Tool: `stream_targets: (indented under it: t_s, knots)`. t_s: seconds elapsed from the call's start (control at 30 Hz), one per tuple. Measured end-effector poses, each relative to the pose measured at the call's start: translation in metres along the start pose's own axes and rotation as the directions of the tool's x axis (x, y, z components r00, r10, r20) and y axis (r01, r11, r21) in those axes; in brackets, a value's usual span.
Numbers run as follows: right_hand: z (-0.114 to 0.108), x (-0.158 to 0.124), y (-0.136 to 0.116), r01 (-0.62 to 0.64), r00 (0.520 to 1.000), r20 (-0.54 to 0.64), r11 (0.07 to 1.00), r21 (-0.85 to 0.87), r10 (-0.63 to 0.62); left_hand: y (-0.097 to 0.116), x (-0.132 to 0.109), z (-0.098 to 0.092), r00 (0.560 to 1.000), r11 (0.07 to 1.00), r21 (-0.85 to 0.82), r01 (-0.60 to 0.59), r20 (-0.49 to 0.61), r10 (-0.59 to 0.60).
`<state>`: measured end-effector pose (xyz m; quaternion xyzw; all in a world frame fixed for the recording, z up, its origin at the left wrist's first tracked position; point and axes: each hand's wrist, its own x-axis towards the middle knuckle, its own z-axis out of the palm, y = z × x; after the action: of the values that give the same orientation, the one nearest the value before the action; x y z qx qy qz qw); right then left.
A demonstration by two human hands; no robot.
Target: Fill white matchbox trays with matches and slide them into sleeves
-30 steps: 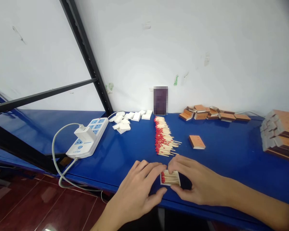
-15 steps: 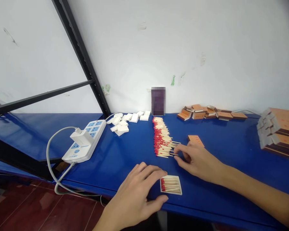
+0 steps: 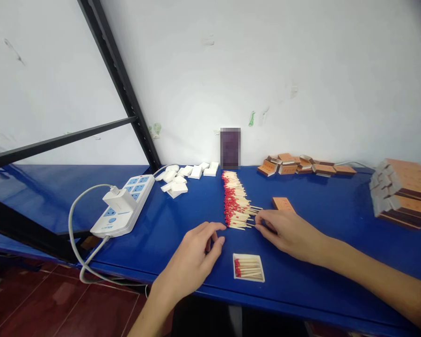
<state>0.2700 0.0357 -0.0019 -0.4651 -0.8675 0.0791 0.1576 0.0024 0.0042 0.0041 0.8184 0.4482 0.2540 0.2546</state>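
A long pile of red-headed matches [image 3: 235, 199] lies on the blue table, heads to the left and bare ends to the right. At the pile's near right side, my right hand [image 3: 282, 231] has thumb and forefinger closed around the bare ends of some matches. My left hand [image 3: 192, 255] holds nothing; its fingers are apart, with the forefinger reaching to the pile's near left corner. In front of both hands stands a white matchbox tray [image 3: 234, 277] partly filled with matches. An orange matchbox sleeve [image 3: 282, 204] lies just behind my right hand.
White trays [image 3: 178, 188] are scattered at the back left, near a power strip [image 3: 126, 224] with a plugged-in charger. More orange matchbox sleeves [image 3: 288, 167] lie along the wall, and a stack of matchboxes [image 3: 407, 187] stands right. A black shelf post [image 3: 126, 89] rises left.
My left hand has moved off the matchbox tray, up and left to the match pile. My right hand has stayed at the pile's right side, its fingertips closer together.
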Motion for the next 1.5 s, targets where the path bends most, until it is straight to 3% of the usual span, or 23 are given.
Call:
stream_targets:
  t_s: [0.13,0.33,0.57,0.97,1.1,1.5]
  knots:
    - [-0.004,-0.002,0.005,-0.008,1.000,0.007,1.000,0.013,0.008,-0.001,0.002,0.005,0.999,0.982,0.184,-0.043,-0.005,0.044]
    - [-0.001,0.000,-0.002,0.000,1.000,0.009,0.997,0.073,-0.001,-0.001,0.000,0.008,0.999,0.954,0.298,-0.034,0.010,0.033]
    - [0.003,0.003,-0.016,-0.022,1.000,0.009,0.998,0.061,0.021,0.000,0.002,0.009,0.999,0.945,0.323,-0.042,0.019,0.037]
    - [0.011,0.005,-0.009,-0.023,0.998,0.059,1.000,0.011,0.022,-0.003,0.001,0.011,1.000,0.939,0.344,0.002,0.009,-0.006]
    - [0.010,0.004,-0.010,-0.040,0.999,0.026,0.999,0.010,0.040,-0.003,0.002,0.011,1.000,0.939,0.343,-0.005,0.016,-0.001]
    - [0.015,0.001,-0.016,0.130,0.991,-0.030,0.987,0.092,-0.128,-0.003,0.002,0.010,0.999,0.942,0.333,-0.036,0.048,0.021]
